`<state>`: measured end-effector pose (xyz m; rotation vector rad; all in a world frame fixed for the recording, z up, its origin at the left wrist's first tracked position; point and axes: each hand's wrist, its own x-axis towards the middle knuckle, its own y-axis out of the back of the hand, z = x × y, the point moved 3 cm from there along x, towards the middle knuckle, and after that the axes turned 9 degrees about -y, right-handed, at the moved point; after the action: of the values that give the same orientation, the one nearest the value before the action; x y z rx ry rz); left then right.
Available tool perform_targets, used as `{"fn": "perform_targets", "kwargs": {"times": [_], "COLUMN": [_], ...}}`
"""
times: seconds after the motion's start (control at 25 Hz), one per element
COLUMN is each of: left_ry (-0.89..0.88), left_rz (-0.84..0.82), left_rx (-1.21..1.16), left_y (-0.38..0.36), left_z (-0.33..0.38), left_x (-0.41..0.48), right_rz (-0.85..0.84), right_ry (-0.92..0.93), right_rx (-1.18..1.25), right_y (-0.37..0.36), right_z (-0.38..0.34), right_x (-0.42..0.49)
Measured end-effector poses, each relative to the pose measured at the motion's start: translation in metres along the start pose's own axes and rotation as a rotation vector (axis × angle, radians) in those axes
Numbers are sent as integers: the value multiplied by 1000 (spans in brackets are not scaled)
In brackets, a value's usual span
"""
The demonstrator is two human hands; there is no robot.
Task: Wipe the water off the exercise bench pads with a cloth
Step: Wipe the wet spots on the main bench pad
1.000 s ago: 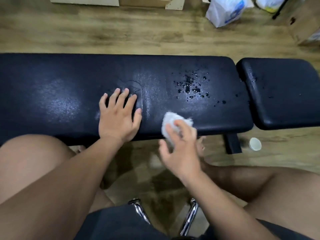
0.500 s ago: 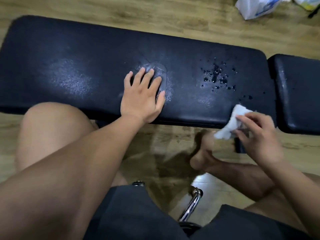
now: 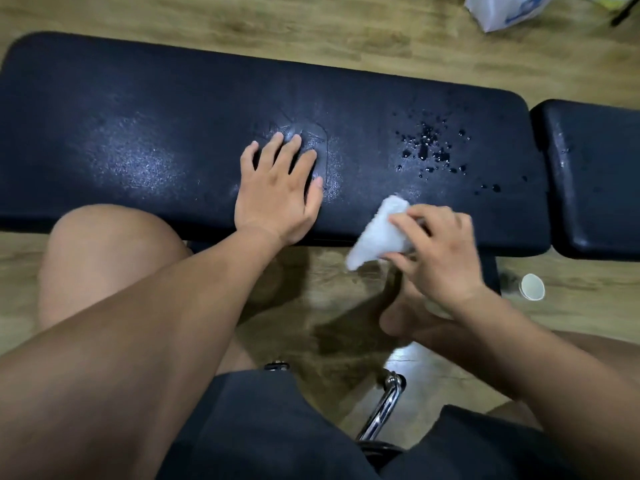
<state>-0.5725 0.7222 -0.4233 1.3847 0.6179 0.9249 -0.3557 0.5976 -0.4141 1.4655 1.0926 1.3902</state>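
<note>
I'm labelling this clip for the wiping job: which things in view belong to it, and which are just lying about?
Belongs to the job: white cloth, held in the right hand; water drops on the long bench pad; short bench pad; left hand flat on the long pad.
Just lying about: white cup; plastic bag; chrome chair leg.

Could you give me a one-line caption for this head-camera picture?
Left hand flat on the pad, right hand holds a cloth near the water drops.

dim indoor light; glare patches on bench pad (image 3: 138,161); soft blur; wide-angle edge bending
</note>
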Motion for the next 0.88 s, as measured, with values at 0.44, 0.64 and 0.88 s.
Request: {"fn": "perform_targets", "kwargs": {"times": [0.44, 0.64, 0.88], "left_ry": [-3, -9, -22], "left_rz": [15, 30, 62], "left_rx": [0, -7, -19], "left_y": [-1, 1, 0], "left_z": [-3, -2, 1], "left_x": [-1, -4, -3], "right_rz": [-49, -8, -82], "right_ry": [-129, 34, -487], "right_rx": [142, 54, -218], "right_y": [-7, -6, 49], "right_z": [-43, -55, 156], "right_x": [19, 28, -54]}}
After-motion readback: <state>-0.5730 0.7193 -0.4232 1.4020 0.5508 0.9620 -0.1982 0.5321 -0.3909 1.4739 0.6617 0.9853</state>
